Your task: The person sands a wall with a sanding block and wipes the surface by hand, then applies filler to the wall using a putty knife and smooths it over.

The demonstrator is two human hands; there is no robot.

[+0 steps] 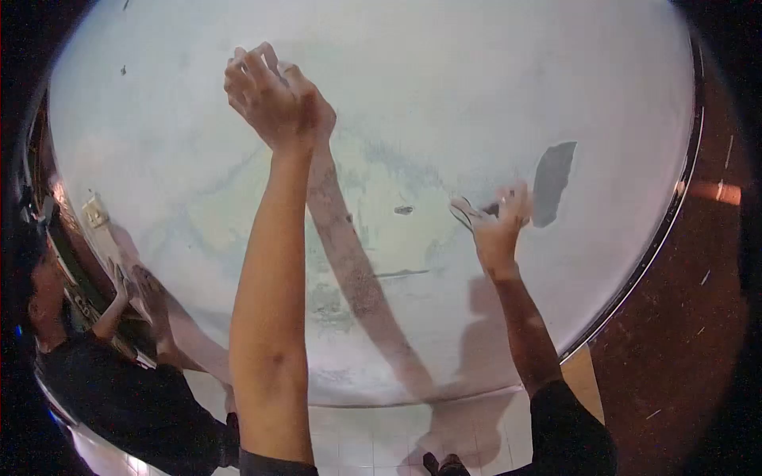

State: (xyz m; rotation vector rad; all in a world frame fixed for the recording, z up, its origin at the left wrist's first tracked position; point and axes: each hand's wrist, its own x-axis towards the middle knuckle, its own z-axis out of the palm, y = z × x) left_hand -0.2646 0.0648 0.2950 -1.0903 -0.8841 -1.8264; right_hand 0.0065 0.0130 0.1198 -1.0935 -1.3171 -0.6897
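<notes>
Left grip (pixel 274 94), right grip (pixel 502 226) well apart, inside panel edge (pixel 357 405).

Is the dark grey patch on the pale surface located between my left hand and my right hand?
No, the dark grey patch is on the far right side of your right hand.

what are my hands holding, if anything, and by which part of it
It can't be told: the left hand is curled, the right hand is blurred, and no held thing shows clearly in either.

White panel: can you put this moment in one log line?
left hand: fingers curled, over panel | right hand: beside grey patch
</notes>
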